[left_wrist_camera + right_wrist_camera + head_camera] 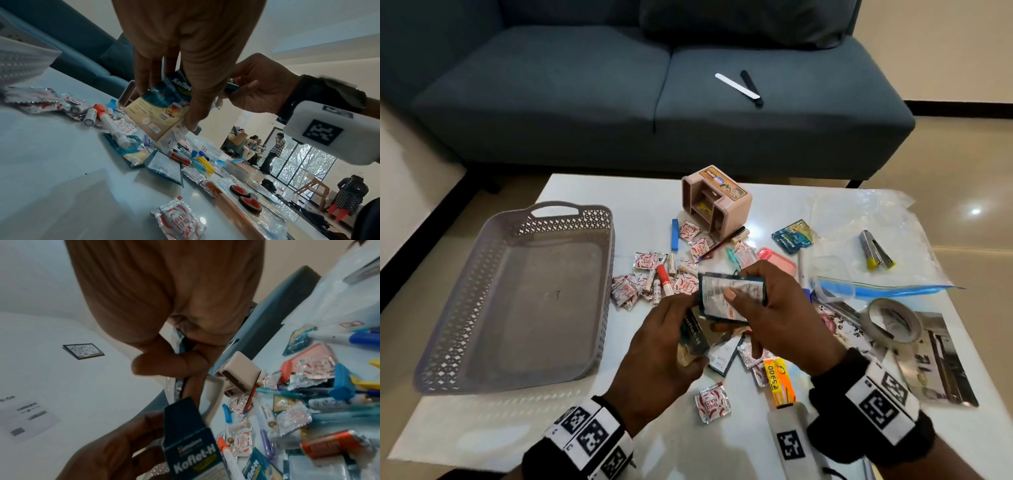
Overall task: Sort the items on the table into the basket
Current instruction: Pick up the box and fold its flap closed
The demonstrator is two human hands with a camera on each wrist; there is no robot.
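The grey perforated basket [517, 291] sits empty on the left of the white table [482, 428]. Above the pile of small items, my left hand [681, 329] grips a dark blue Koflet-H packet [690, 337], seen close in the left wrist view as a blue and cream packet [162, 113] pinched between thumb and fingers. My right hand [736, 291] pinches a flat sachet [722, 298] with its white printed back facing up, thumb on top. In the right wrist view the Koflet-H packet [191, 443] is near the sachet's edge [177, 340]. The two packets nearly touch.
Several chilli-flake sachets [626, 291], batteries and a red-capped marker [664, 279] lie beside the basket. A beige pen holder [717, 205] lies tipped at the back. A tape roll [890, 322], stapler [876, 250] and clear zip bag [859, 219] are on the right. A sofa [619, 102] stands behind the table.
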